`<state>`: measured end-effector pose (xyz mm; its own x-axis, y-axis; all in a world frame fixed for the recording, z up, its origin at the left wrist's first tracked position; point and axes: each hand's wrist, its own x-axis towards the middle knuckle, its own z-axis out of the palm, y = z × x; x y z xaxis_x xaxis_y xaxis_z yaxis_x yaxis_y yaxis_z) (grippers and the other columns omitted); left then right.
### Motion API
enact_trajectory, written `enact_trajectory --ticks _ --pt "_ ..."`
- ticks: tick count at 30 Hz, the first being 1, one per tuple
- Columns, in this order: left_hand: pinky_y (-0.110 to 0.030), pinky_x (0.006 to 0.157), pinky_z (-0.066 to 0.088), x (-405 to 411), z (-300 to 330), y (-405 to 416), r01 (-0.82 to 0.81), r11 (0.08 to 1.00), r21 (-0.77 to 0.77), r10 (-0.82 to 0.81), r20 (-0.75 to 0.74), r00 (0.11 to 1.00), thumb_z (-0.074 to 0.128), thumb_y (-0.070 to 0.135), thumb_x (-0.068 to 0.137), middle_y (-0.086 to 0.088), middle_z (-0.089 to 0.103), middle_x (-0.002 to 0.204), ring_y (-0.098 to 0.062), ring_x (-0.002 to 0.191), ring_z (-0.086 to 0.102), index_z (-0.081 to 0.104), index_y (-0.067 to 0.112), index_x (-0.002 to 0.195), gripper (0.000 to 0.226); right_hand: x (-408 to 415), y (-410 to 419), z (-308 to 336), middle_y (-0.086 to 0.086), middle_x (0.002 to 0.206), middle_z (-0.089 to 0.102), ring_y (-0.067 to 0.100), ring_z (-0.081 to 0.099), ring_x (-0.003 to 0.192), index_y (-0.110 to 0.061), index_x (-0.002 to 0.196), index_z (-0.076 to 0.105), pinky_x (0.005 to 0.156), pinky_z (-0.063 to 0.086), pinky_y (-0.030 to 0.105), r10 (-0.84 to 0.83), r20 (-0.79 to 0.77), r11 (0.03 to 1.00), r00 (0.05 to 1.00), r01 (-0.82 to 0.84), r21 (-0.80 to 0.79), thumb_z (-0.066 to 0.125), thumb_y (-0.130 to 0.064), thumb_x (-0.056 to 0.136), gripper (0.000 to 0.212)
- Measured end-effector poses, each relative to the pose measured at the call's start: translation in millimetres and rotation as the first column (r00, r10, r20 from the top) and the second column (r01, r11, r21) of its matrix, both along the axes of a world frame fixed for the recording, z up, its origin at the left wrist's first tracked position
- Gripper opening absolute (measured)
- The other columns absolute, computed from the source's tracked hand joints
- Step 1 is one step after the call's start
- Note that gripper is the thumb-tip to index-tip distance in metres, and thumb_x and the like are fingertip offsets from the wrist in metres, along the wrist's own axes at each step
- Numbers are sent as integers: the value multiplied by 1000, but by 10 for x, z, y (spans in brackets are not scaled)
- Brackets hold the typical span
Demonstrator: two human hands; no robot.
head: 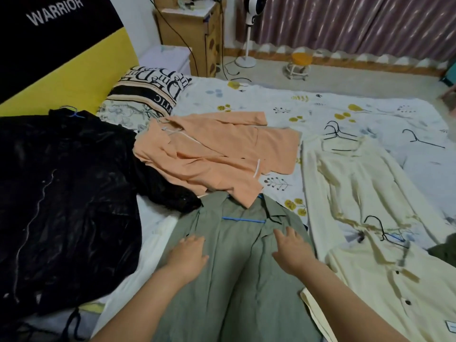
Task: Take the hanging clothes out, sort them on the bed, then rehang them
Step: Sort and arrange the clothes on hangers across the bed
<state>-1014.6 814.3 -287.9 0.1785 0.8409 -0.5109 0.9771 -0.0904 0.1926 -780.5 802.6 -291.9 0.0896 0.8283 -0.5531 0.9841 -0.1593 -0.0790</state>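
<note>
Left hand (188, 253) and right hand (292, 250), fingers straight and released, press flat on the green shirt (229, 280), which lies on the bed (271, 102) with a blue hanger (243, 219) in its collar. Orange jacket (217, 154) overlaps the collar; black coat (64, 193) left, cream garments (357, 183) right.

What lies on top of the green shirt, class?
Both hands, left hand and right hand, rest flat on the green shirt. The orange jacket hem overlaps its collar. A blue hanger sits inside, mostly covered.
</note>
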Motion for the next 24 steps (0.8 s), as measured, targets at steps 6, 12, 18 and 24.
enact_trajectory --ticks 6,12,18,24 --pt "-34 112 24 262 -673 811 24 999 39 -23 -38 999 40 34 96 -4 18 155 -21 141 20 21 15 144 55 219 790 -714 15 152 13 32 16 141 -20 148 13 110 26 45 -85 -21 996 996 84 -26 38 -35 97 59" --pt "-32 118 11 387 -1448 1579 73 994 79 -63 -123 990 36 35 98 -11 -1 157 -22 145 5 6 14 149 63 414 1463 -1411 15 157 -8 33 -2 145 -17 150 -8 116 14 45 -165 -40 986 985 166 13 34 -43 99 71" --pt "-32 117 7 559 -1908 2118 -9 998 54 14 -80 997 32 30 100 -12 -9 157 -24 145 1 -7 8 147 66 520 1728 -1913 9 158 -1 31 4 145 -15 149 -10 114 14 50 -172 -37 984 984 173 38 39 -45 96 78" --pt "-36 102 31 696 -2104 2252 -18 1000 7 19 -184 983 45 38 94 -9 40 139 -27 127 39 25 9 140 58 544 1722 -2047 12 137 38 30 36 127 -10 141 24 105 29 44 -203 8 968 979 199 155 47 -28 92 58"
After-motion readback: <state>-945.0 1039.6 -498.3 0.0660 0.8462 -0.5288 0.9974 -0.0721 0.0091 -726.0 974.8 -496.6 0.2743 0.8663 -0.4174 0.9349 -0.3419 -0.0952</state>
